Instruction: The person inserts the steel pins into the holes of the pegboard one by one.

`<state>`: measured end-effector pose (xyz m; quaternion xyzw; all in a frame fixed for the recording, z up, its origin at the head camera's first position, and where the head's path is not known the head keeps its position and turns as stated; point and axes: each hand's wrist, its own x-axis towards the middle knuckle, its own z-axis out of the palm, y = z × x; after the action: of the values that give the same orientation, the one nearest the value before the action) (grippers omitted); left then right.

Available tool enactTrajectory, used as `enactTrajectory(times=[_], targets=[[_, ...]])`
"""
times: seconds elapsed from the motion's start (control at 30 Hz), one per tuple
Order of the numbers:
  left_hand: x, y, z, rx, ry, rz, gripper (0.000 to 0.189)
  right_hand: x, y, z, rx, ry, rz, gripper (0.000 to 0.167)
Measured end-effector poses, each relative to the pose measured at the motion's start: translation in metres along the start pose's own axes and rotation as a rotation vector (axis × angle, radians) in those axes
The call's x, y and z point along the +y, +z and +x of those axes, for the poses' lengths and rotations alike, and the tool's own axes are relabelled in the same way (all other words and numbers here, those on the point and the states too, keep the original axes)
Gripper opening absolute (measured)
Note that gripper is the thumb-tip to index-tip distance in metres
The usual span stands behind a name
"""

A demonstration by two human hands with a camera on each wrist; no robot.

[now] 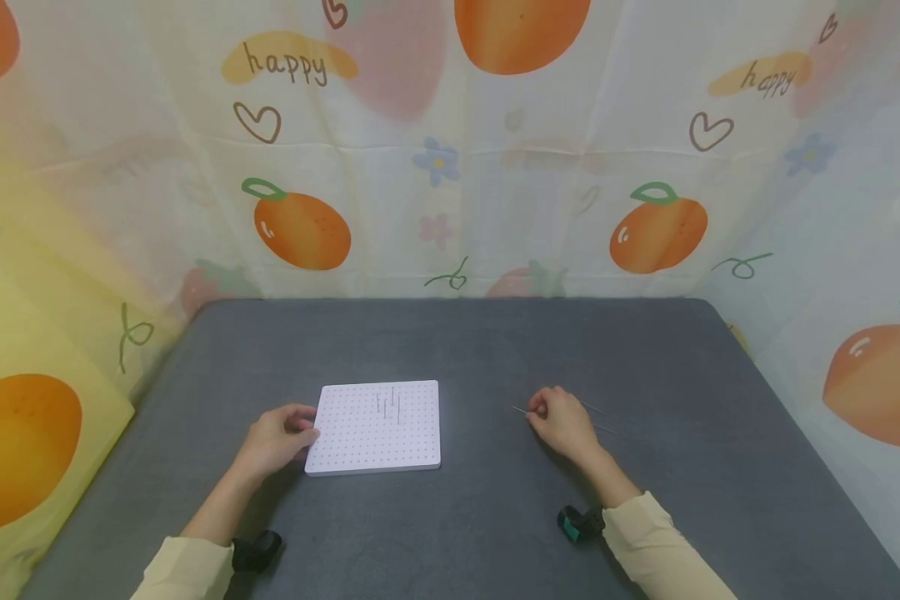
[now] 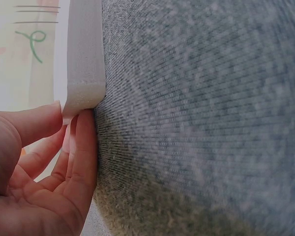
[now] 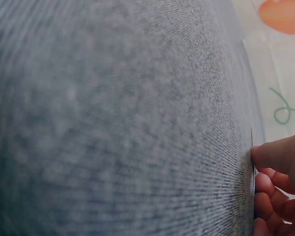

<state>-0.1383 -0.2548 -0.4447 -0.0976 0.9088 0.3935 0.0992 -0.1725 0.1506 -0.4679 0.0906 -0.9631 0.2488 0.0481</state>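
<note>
A white board [image 1: 375, 446] with rows of small holes lies on the table, left of the middle. Several thin dark pins [image 1: 399, 410] stand upright in its upper part. My left hand [image 1: 273, 437] grips the board's left edge; the left wrist view shows the thumb [image 2: 37, 123] on the top face and fingers against the side. Over to the right, my right hand [image 1: 565, 421] pinches a thin metal pin [image 1: 519, 409] low at the tabletop. In the right wrist view the pin [image 3: 251, 137] shows as a fine line by the thumb. Curled fingers hide part of it.
Two more thin pins [image 1: 603, 430] lie on the grey cloth-covered table [image 1: 480, 533] just right of my right hand. Behind the table hangs a fruit-print curtain [image 1: 510, 200]. A black wrist device [image 1: 579, 523] sits at each sleeve.
</note>
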Motion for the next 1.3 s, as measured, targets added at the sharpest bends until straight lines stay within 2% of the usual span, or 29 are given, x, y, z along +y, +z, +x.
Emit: enactTrajectory(times=[0.47, 0.93, 1.3], targets=[[0.000, 0.000, -0.001, 0.001, 0.002, 0.003, 0.041, -0.004, -0.002, 0.000, -0.020, 0.031, -0.045, 0.005], [0.000, 0.000, -0.001, 0.002, 0.005, 0.006, 0.042, -0.007, 0.000, 0.002, -0.008, -0.006, -0.043, 0.009], [0.000, 0.001, -0.001, 0.015, -0.006, 0.022, 0.042, -0.021, -0.005, 0.013, -0.145, -0.047, 0.086, 0.011]])
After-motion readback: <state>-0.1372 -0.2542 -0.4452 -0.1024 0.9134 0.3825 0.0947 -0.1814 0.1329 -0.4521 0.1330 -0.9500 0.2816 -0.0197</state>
